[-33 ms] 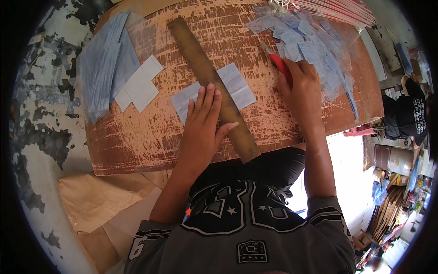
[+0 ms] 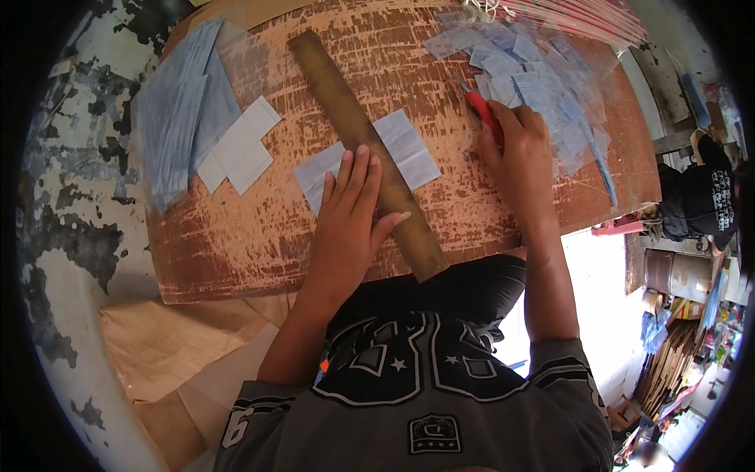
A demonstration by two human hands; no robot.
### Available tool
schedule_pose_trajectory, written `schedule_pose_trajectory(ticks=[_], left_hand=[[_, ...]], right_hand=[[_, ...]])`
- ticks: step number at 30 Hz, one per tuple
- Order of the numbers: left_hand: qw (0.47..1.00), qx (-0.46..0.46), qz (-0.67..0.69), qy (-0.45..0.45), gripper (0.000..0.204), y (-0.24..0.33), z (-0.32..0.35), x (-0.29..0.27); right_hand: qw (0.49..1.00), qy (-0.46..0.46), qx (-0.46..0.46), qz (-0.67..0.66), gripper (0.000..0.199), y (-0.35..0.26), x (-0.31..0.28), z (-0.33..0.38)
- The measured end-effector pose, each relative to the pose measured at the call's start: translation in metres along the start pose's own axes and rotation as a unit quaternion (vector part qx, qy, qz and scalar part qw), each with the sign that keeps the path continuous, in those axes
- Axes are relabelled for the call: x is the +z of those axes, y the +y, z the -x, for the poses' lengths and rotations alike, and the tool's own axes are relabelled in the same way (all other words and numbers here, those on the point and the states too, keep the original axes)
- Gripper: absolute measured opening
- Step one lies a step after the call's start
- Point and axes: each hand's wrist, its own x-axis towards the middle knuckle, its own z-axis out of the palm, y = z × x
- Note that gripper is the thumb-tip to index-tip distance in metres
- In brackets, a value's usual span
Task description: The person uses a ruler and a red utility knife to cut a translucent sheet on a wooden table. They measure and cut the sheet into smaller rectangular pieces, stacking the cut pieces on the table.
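My left hand (image 2: pixel 350 193) lies flat with its fingers stretched out, pressing on a long brown straightedge (image 2: pixel 338 98) and the sheet beside it. The straightedge slants across a pale blue-grey plastic sheet (image 2: pixel 409 149), which shows on both sides and is hidden underneath. To the right, my right hand (image 2: pixel 519 153) is closed around a red-handled utility knife (image 2: pixel 482 110). Its blade points up and left, apart from the sheet and the straightedge. Left of my left hand lies a white piece with ruled lines and a stepped outline (image 2: pixel 240 149).
A stack of bluish plastic sheets (image 2: pixel 173 118) lies at the table's left. Loose cut plastic pieces (image 2: pixel 519 71) are heaped at the right, near my right hand. Thin pink and white rods (image 2: pixel 574 20) lie at the far right. The scratched brown table (image 2: pixel 228 267) ends just before my lap.
The knife in my right hand has turned slightly, and its blade tip has shifted a little to the right. My left hand and the straightedge stay in place.
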Motion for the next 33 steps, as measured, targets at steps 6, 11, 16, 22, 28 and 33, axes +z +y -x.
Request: schedule_pose_trajectory(ticks=[6,11,16,22,28,33], left_hand=[[1.000,-0.007,0.000,0.000,0.082,0.000,0.002,-0.001],[1.000,-0.007,-0.003,0.001,0.083,0.002,0.001,-0.001],[1.000,-0.007,0.006,0.003,0.084,0.001,0.002,0.000],[1.000,-0.009,0.015,0.007,0.083,0.001,0.001,0.000],[1.000,-0.006,0.010,0.011,0.084,0.001,0.002,0.001],[1.000,0.001,0.005,0.015,0.085,-0.001,0.003,0.004]], right_hand=[[0.962,-0.036,0.112,-0.245,0.047,-0.045,-0.037,0.030],[0.947,-0.133,0.082,-0.279,0.062,-0.087,-0.055,0.062],[0.944,-0.192,0.098,-0.249,0.065,-0.101,-0.049,0.071],[0.944,-0.213,0.123,-0.221,0.056,-0.110,-0.055,0.064],[0.946,-0.210,0.117,-0.216,0.057,-0.112,-0.053,0.066],[0.947,-0.218,0.112,-0.209,0.057,-0.115,-0.056,0.065]])
